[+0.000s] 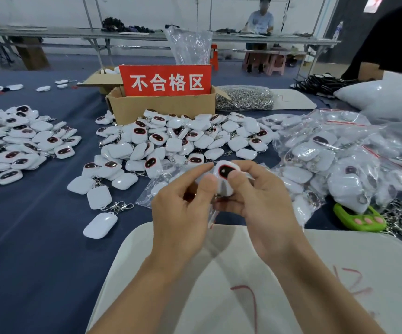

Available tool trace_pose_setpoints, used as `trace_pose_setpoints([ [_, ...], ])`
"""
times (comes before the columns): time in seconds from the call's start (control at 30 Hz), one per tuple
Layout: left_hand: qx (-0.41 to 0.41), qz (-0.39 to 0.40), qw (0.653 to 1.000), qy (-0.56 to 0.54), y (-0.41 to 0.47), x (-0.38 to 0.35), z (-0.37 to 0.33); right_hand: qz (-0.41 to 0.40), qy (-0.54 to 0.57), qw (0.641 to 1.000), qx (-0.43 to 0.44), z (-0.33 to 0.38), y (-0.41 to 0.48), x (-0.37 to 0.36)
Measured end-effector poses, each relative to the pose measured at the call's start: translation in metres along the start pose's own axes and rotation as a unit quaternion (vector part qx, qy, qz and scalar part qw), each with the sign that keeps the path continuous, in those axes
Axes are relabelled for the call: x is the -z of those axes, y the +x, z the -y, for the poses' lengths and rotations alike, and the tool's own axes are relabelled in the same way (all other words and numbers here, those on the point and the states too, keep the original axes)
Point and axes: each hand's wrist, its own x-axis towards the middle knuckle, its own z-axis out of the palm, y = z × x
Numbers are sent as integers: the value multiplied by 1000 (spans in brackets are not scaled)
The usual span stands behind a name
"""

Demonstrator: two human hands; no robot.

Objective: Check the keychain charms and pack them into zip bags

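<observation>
The left hand [183, 208] and right hand [265, 201] pinch one charm [225, 175] between them, face up, probably for inspection.

Charm [225, 175]: white rounded square, black oval face rimmed red, upright, face to camera, pinched between left hand [183, 208] and right hand [265, 201] over the near middle of the table [38, 225]. Clear zip bag [150, 192] lies just behind left hand. Loose charms [183, 138] heaped mid-table with metal clasps, faces up and down. Second heap [21, 143] at left edge. Bagged charms [335, 160] piled toward right edge, red-striped seals.
</observation>
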Motion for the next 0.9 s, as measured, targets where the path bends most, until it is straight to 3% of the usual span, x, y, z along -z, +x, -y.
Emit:
trace_pose_setpoints([
  [0.13, 42, -7, 996, -76, 9, 2, 1, 44, -27, 999, 10, -5, -4, -5],
  [0.47, 81, 36, 981, -172, 12, 4, -2, 48, -28, 998, -2, -1, -3, 2],
  [0.73, 119, 42, 980, -156, 10, 4, -3, 8, -46, 999, -8, 1, -2, 3],
  [0.9, 145, 41, 975, -161, 9, 2, -5, 31, 6, 999, -41, 3, -1, 4],
])
